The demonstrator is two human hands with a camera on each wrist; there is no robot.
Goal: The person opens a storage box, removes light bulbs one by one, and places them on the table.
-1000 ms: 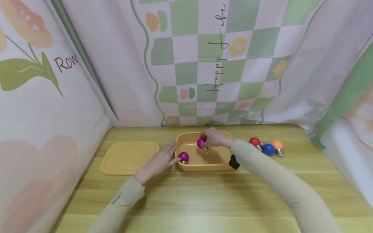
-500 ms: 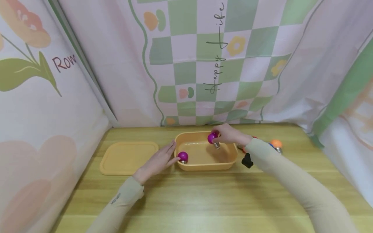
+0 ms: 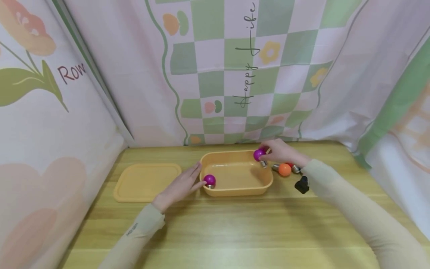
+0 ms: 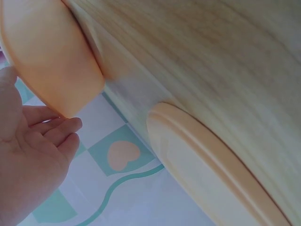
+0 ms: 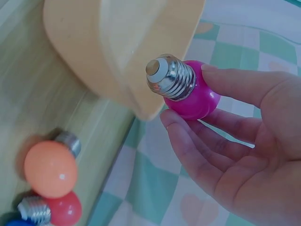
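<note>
My right hand pinches a purple light bulb by its round glass, above the back right corner of the yellow-orange box. The bulb's silver screw base points away from the palm in the right wrist view. A second purple bulb stands base down in the box's front left corner. My left hand rests against the box's left end, fingers fairly straight and thumb at the rim beside that bulb. In the left wrist view its fingertips touch the box's outer wall.
A flat yellow-orange lid lies on the wooden table, left of the box. Right of the box are an orange bulb, a red bulb and a partly visible blue bulb. A patterned curtain hangs behind.
My right hand has moved right and slightly back with the purple bulb, from the box's middle to its right end. The orange bulb near the box has come into view. My left hand stays put.
</note>
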